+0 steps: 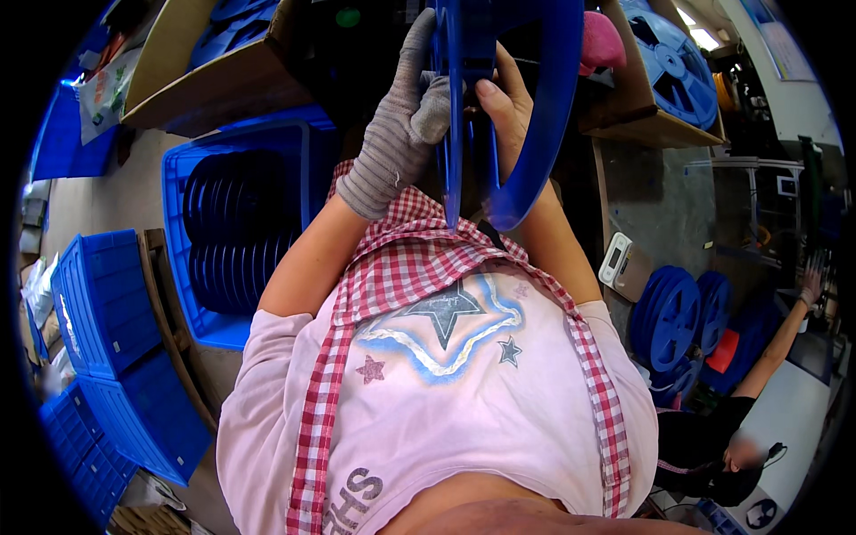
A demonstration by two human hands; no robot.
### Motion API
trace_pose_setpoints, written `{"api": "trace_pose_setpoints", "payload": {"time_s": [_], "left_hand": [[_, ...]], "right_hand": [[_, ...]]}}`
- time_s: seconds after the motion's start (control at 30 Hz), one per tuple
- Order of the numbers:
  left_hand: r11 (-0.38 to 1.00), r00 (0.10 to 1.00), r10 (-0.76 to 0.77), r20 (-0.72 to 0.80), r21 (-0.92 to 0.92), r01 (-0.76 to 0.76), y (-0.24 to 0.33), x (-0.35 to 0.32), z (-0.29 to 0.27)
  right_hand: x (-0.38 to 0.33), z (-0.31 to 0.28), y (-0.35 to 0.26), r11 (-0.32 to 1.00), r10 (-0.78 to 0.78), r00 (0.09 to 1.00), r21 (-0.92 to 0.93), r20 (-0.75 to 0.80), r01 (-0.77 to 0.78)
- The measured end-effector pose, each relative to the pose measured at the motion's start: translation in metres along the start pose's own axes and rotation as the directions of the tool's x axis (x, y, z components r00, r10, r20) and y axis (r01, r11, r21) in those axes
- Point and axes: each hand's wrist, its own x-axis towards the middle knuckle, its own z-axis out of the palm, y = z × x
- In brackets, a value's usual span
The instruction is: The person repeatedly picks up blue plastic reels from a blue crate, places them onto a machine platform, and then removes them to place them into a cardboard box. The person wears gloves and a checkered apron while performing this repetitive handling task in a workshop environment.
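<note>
Fingers of the left hand, in a grey knit glove, are curled round the near edge of a large blue plastic reel held upright, edge-on, above the person's chest. The bare right hand grips the same reel, thumb pressed on the flange and its other fingers hidden behind the plastic. The reel's top is cut off by the upper edge, and whether it is one reel or two flanges pressed together is hard to make out.

Below left, an open blue crate holds a row of more blue reels standing on edge. Stacked blue crates sit further left, cardboard boxes above. To the right, more blue reels lean near a wall, and another person in black reaches an arm upward.
</note>
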Motion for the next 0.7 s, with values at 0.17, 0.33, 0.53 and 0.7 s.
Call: {"api": "trace_pose_setpoints", "payload": {"time_s": [0.17, 0.33, 0.53, 0.7], "left_hand": [[1.0, 1.0, -0.002, 0.019, 0.003, 0.002, 0.009, 0.003, 0.001], [1.0, 0.999, -0.008, 0.031, 0.002, 0.008, 0.014, 0.005, 0.0], [1.0, 0.999, -0.015, 0.044, -0.005, 0.015, 0.019, 0.007, 0.005], [1.0, 0.999, -0.025, 0.043, -0.008, 0.026, 0.025, 0.007, 0.007]], "right_hand": [[0.002, -0.001, -0.002, 0.999, -0.008, 1.0, -0.042, -0.009, 0.007], [0.001, 0.0, -0.025, 0.999, 0.016, 1.0, -0.032, 0.015, -0.016], [0.004, -0.001, -0.025, 0.998, -0.039, 0.999, -0.053, 0.012, 0.039], [0.003, 0.0, -0.026, 0.996, -0.058, 0.998, -0.061, 0.009, 0.058]]}}
